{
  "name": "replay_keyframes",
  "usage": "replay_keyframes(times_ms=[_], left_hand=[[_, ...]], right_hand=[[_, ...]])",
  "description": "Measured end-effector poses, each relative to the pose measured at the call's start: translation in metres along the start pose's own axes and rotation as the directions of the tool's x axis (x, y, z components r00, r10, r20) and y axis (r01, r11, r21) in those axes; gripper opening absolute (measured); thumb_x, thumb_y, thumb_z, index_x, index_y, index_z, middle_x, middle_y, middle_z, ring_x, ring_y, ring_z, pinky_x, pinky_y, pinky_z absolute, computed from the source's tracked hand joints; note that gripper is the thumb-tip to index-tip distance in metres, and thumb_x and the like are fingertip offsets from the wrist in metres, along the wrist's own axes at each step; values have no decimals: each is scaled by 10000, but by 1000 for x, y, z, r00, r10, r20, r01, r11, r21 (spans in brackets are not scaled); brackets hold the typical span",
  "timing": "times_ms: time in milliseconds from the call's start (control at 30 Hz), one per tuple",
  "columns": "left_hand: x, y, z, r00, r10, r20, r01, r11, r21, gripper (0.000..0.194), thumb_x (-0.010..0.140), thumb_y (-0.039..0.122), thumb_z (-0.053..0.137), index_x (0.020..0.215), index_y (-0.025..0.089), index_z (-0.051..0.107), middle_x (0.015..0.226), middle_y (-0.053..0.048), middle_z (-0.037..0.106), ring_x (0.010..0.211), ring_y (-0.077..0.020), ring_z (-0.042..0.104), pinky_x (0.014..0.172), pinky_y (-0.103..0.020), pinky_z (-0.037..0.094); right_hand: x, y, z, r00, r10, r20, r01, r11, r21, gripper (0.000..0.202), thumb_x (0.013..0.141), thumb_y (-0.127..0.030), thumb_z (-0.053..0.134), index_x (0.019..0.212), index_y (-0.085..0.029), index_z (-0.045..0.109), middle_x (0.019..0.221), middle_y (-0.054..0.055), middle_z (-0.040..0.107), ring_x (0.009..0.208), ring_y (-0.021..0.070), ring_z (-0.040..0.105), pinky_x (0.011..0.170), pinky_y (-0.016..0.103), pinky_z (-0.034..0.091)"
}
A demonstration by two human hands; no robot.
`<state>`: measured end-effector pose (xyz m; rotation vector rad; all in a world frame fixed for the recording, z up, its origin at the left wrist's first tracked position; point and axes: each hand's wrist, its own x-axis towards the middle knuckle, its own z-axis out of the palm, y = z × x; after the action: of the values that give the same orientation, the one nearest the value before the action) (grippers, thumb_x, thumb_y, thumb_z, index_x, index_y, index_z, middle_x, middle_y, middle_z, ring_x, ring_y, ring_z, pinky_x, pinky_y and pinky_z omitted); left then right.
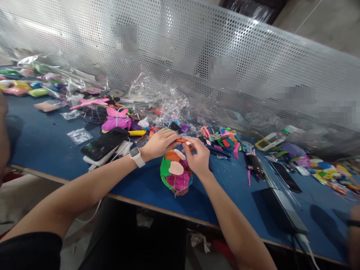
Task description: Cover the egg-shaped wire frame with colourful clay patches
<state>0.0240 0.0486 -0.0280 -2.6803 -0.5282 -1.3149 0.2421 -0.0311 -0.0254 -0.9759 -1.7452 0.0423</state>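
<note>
My left hand point(164, 142), with a white watch point(135, 154) at its wrist, and my right hand point(197, 156) meet above the table. A small orange piece of clay point(180, 140) is pinched between their fingertips. Directly below them lies a rounded patchwork piece point(176, 180) of green, orange, pale pink, magenta and brown clay. Thin wire or thread runs across its lower part. My right fingers hang close over its upper right edge; whether they touch it, I cannot tell.
A black phone point(105, 143) rests on a white object beside my left forearm. Clear plastic wrap point(168, 103) and coloured clay pieces point(116, 120) line a perforated metal screen point(180, 45). On the right are another phone point(285, 176) and a black box with cables point(284, 210). Other people's arms show at both edges.
</note>
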Motion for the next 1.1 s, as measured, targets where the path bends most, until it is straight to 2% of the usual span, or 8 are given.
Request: replay_keyframes(times_ms=[200, 300, 400, 667, 733, 833, 967, 1100], left_hand=[[0, -1, 3, 1000, 14, -24, -16, 997, -76, 384, 1283, 426, 470, 1166, 183, 743, 988, -94, 806, 942, -239, 750, 851, -370, 548], [-1, 0, 4, 999, -29, -17, 27, 993, -118, 384, 1275, 422, 484, 1091, 188, 726, 958, -89, 784, 913, -240, 728, 859, -379, 554], [-1, 2, 5, 998, -63, -7, 61, 988, -139, 381, 1267, 428, 492, 1053, 195, 705, 943, -86, 771, 903, -240, 722, 848, -377, 557], [3, 8, -1, 997, -76, -8, 74, 979, -190, 427, 1261, 402, 443, 995, 210, 715, 930, -84, 790, 898, -236, 730, 845, -391, 559], [5, 8, -3, 997, -81, -9, 78, 979, -190, 461, 1265, 375, 415, 934, 218, 696, 874, -69, 771, 858, -225, 718, 826, -384, 543], [5, 9, -4, 997, -81, -14, 77, 977, -201, 477, 1268, 372, 406, 916, 218, 689, 848, -65, 761, 828, -220, 709, 809, -381, 536], [4, 8, -3, 998, -69, -8, 66, 976, -209, 482, 1279, 392, 391, 992, 210, 733, 907, -77, 792, 875, -230, 740, 834, -383, 549], [3, 7, -2, 999, -52, 13, 54, 979, -198, 429, 1275, 376, 422, 1062, 199, 750, 967, -94, 804, 907, -239, 745, 849, -382, 561]], right_hand=[[1, -1, -2, 998, -44, 36, 42, 997, 62, 276, 1184, -369, 712, 1399, -299, 872, 1236, 90, 850, 767, 183, 805, 711, 372, 747], [1, 0, -5, 995, -52, 84, 51, 999, 17, 347, 1215, -352, 635, 1489, -341, 848, 1253, 83, 828, 744, 171, 777, 777, 407, 759], [1, 2, -6, 991, -72, 117, 75, 997, -27, 390, 1229, -348, 596, 1546, -353, 822, 1254, 90, 799, 820, 188, 792, 826, 421, 757], [-1, -2, -4, 990, -122, 73, 125, 991, -42, 385, 1230, -338, 615, 1561, -341, 811, 1257, 96, 834, 938, 221, 840, 961, 444, 774], [-1, -3, -4, 989, -141, 54, 143, 989, -37, 360, 1224, -340, 640, 1534, -338, 823, 1251, 93, 856, 952, 226, 849, 947, 435, 777], [-1, -4, -3, 994, -110, 23, 111, 993, -40, 302, 1212, -405, 675, 1440, -318, 854, 1206, 85, 881, 900, 220, 849, 831, 409, 775], [0, -5, -2, 999, 17, -52, -18, 1000, -14, 320, 1162, -568, 747, 1230, -276, 861, 1078, 70, 899, 740, 203, 816, 695, 389, 729], [2, -8, -1, 996, -2, -90, 4, 1000, 29, 305, 1147, -555, 779, 1093, -270, 872, 1075, 76, 904, 794, 217, 854, 682, 374, 730]])
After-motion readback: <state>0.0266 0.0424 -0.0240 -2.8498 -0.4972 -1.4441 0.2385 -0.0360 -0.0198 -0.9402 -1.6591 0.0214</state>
